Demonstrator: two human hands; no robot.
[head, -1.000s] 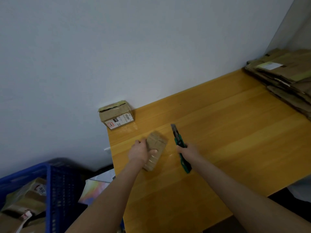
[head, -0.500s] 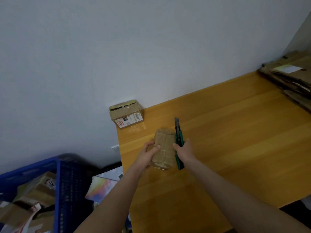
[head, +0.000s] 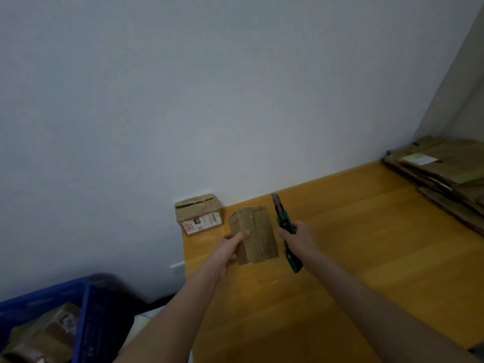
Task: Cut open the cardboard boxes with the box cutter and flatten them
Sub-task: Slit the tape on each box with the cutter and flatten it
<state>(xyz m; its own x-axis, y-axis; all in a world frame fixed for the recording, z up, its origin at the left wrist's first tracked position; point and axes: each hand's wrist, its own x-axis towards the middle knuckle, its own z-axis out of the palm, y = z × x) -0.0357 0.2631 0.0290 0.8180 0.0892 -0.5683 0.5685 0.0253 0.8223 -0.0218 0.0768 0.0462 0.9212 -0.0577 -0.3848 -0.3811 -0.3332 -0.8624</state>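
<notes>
A small taped brown cardboard box [head: 258, 233] is held above the left part of the wooden table [head: 366, 244]. My left hand [head: 227, 251] grips its left side, thumb on the front face. My right hand [head: 297, 241] grips a green box cutter [head: 285, 231], its blade out and pointing away from me, just right of the box. A second small box [head: 199, 214] with a white label stands at the table's far left corner against the wall.
A stack of flattened cardboard [head: 445, 179] lies at the table's far right. A blue plastic crate [head: 78, 318] with several taped boxes sits on the floor at the lower left. The white wall runs right behind the table.
My left hand has lifted and turned the small box so its long taped face points toward me. The cutter has moved slightly away from the box to the right.
</notes>
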